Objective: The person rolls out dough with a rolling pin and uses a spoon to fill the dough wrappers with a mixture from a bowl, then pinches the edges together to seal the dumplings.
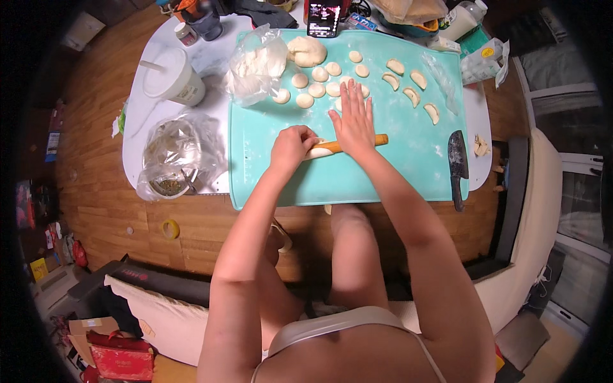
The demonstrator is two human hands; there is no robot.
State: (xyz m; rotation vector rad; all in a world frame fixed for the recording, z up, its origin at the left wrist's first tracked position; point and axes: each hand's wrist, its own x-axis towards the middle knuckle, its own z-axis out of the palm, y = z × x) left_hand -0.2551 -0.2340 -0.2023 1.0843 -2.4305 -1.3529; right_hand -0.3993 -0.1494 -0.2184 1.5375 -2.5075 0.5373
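My left hand pinches the edge of a flattened dough wrapper on the turquoise mat. Across the wrapper lies a wooden rolling pin. The palm of my right hand rests on the pin, its fingers stretched out over the mat and hiding part of the dough pieces behind. Several small dough rounds are spread beyond my hands. A large dough lump sits at the back, beside a clear plastic bag of flour. Folded dumplings lie to the right.
A cleaver lies at the mat's right, its handle past the front edge. Left of the mat are a plastic-covered bowl of filling and a lidded tub. A lit phone stands at the back.
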